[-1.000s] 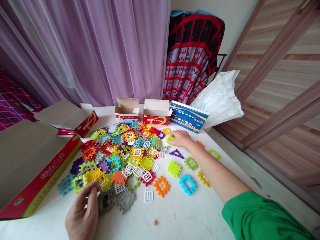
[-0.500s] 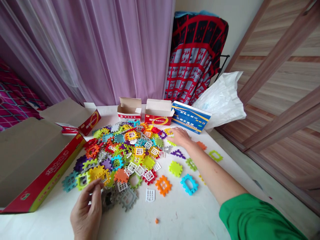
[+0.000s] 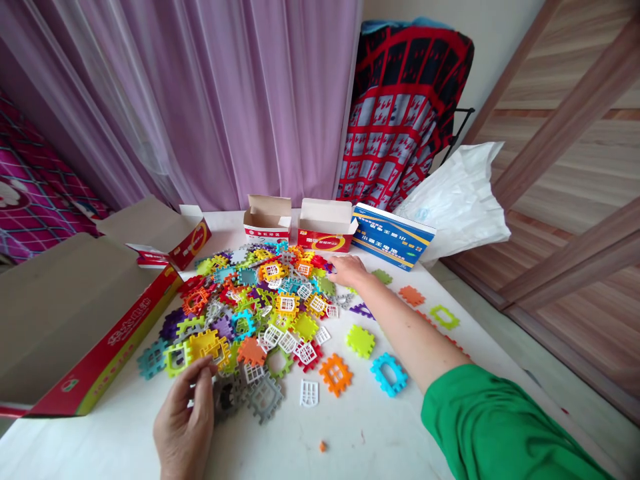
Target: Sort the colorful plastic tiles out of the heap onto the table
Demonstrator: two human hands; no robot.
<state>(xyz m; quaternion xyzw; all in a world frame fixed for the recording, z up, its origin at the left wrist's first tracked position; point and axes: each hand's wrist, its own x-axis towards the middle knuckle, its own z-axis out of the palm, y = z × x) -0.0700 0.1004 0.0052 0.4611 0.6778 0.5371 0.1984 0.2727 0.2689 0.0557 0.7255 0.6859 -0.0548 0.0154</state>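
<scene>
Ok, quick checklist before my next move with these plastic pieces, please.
Left hand holding a piece: cannot tell, the fingers hide it.
Right hand at the far edge of the pile of plastic pieces: ok.
Pile spread flat, no overlaps: not ok, pieces lie heaped.
Open cardboard box with red sides, beside the pile: ok.
Small orange bit among the pile: not ok, it lies apart on the white table.

A hand can pass along the near edge of the bench, beside a small orange bit. The tile pile blocks the middle, an open red box walls the left edge, cartons and a blue box line the back edge, and the right arm crosses the right side.
</scene>
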